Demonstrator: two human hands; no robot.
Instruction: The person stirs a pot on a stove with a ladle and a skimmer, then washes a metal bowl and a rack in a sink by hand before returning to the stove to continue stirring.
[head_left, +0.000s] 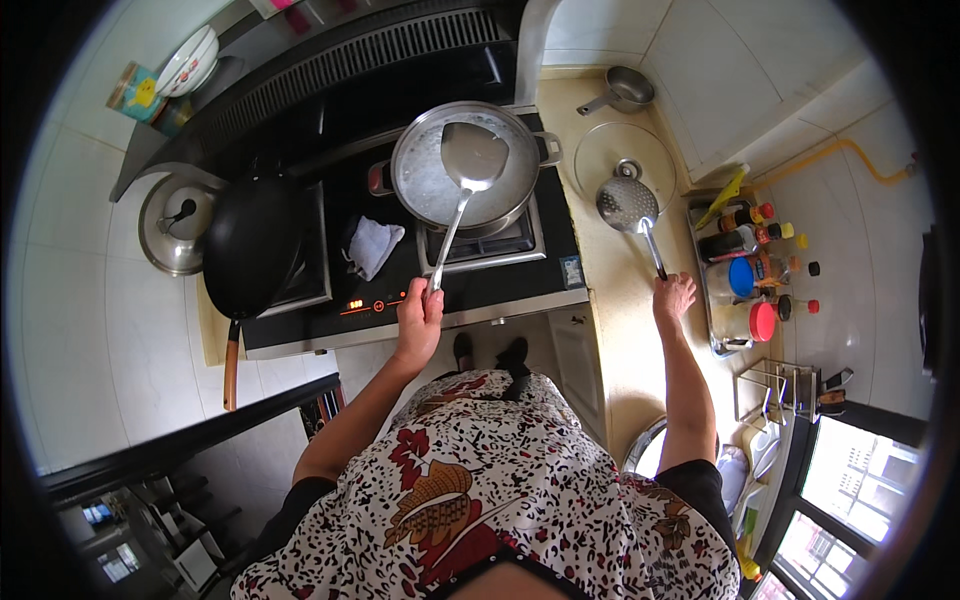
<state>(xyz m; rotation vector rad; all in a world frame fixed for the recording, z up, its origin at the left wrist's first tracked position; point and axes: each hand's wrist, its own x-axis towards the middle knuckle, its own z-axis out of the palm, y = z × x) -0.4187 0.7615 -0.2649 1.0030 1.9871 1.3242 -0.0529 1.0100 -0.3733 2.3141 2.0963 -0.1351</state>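
My left hand (420, 319) is closed around the handle of a metal wok spatula (474, 154), whose broad blade is over a steel pot (531, 180) of cloudy, bubbly liquid on the right burner. On the beige counter, a perforated metal skimmer (628, 204) rests with its head against the knob of a glass lid (589, 157). My right hand (676, 296) is at the end of the skimmer's dark handle; whether its fingers grip it I cannot tell. A folded grey cloth (373, 246) lies on the black stove (390, 289), left of the pot.
A black wok (251, 244) covers the left burner, its wooden handle over the front edge. Behind it leans a steel lid (169, 244). A small saucepan (628, 90) stands at the back right. Bottles and jars fill a metal tray (705, 300) along the right wall.
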